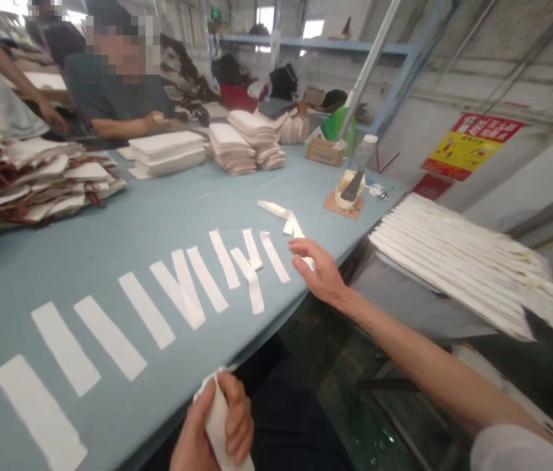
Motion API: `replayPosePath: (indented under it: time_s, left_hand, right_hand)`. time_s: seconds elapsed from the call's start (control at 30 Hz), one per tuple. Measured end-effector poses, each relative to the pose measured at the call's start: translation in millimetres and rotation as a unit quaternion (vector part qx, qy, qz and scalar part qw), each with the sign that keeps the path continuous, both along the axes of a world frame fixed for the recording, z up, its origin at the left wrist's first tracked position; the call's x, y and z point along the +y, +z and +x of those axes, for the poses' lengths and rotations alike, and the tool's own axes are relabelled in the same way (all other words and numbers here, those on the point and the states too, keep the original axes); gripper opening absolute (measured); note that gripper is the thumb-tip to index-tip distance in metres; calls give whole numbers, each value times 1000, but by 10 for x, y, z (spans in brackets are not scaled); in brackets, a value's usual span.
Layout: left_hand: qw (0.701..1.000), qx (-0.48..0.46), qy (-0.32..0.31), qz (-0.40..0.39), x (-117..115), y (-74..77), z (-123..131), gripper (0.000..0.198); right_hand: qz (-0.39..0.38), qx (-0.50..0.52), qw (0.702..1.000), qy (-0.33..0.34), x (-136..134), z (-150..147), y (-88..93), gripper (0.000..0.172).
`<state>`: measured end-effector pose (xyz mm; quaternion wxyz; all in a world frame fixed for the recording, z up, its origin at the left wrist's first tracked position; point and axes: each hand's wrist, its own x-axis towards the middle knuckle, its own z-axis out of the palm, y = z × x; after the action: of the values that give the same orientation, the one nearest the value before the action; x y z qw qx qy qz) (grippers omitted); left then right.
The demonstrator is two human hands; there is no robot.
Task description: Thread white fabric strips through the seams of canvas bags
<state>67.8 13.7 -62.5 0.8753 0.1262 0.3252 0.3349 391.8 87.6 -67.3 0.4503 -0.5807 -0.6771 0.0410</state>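
Observation:
My left hand (237, 418) is closed around folded white cloth-like material (217, 425) at the table's front edge; how many pieces it holds I cannot tell. My right hand (319, 269) reaches over the table's right side, thumb and fingers apart. A few loose, crumpled white strips (279, 210) lie just beyond it, one partly hidden by the hand. Left of it, a single flat white strip (275, 256) rests on the cloth. Several more strips, such as a wide white strip (146, 310), form a slanting row toward the lower left, some overlapping.
Stacks of white pieces (168, 154) stand along the back of the blue-covered table (159, 203). A brown-and-white pile (51, 176) sits at left. A brush-like tool (352, 186) and a bottle (365, 152) are at right, beside white strips on a stand (457, 255). A co-worker (114, 91) sits opposite.

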Motion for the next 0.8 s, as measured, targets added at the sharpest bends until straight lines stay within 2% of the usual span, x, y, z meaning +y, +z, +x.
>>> replayPosePath:
  time_s: [0.07,0.13,0.2,0.27,0.37,0.43,0.5,0.53,0.6,0.73,0.8]
  left_hand:
    - [996,-15,72,-43,49,224,35,27]
    - [986,34,125,-103,129,402,59,41]
    - [974,62,164,-146,193,505,62,44]
    - [966,70,190,-159,206,542,48,43]
    - [962,66,217,-152,149,531,27,45]
    - [961,65,230,-140,96,506,28,46]
    - [961,65,240,-124,50,480,37,47]
    - [961,65,244,-114,32,466,41,48]
    - [961,64,251,-96,4,438,43,49]
    - [962,63,255,-72,-38,393,18,51]
    - [964,62,251,-65,-62,381,14,51]
  right_hand:
    - [-28,18,999,33,-294,-328,124,29]
    - [-63,34,995,71,-606,-677,201,25]
    - [-122,92,982,111,-893,-1004,222,25]
    - [-215,196,947,135,-1115,-1286,190,33]
    - [-333,337,870,140,-1302,-1623,91,58]
    - [-378,407,820,137,-1360,-1796,29,68]
    - [-393,458,786,132,-1396,-1926,-13,71]
    - [-392,470,781,127,-1411,-1971,-23,70]
    - [-378,472,789,111,-1438,-2019,-22,67]
    - [-354,433,824,95,-1493,-1997,20,59]
    - [-337,381,856,97,-1524,-1971,22,55]
